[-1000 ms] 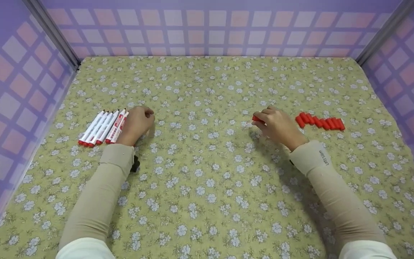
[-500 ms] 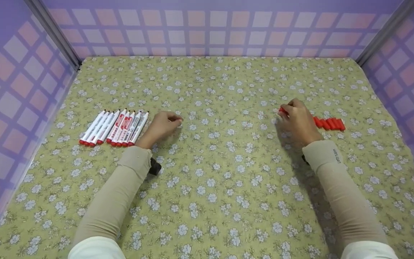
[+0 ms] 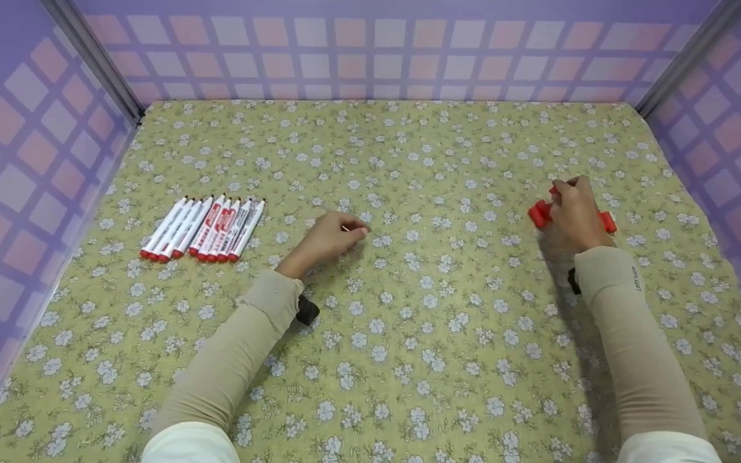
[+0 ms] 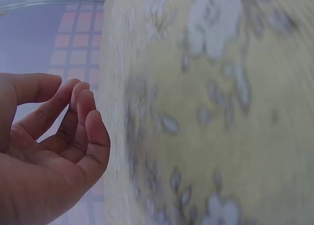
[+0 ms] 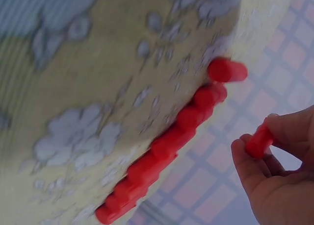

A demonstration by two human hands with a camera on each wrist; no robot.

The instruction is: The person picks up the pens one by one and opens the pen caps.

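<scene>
Head view first: I see the desk point(image 3: 370, 360) under a yellow-green cloth printed with white flowers, walled on three sides by purple panels point(image 3: 370, 51) with pink and white squares. My two beige sleeves come in from the near edge. To the left lies a row of markers point(image 3: 206, 228), white barrels with red ends, side by side and touching, slanted a little. My left hand point(image 3: 329, 238) rests on the cloth to the right of that row, near it but apart; on the left wrist view its fingers point(image 4: 81, 105) are loosely curled and hold nothing. Far to the right my right hand point(image 3: 573, 215) sits over a row of red caps point(image 3: 541, 213), hiding the middle of it, with caps showing on either side. On the right wrist view the caps point(image 5: 162, 151) lie end to end in a line on the cloth, and the right fingers point(image 5: 245, 166) and thumb pinch one more red cap point(image 5: 259, 140), held just off the line and not touching it.
</scene>
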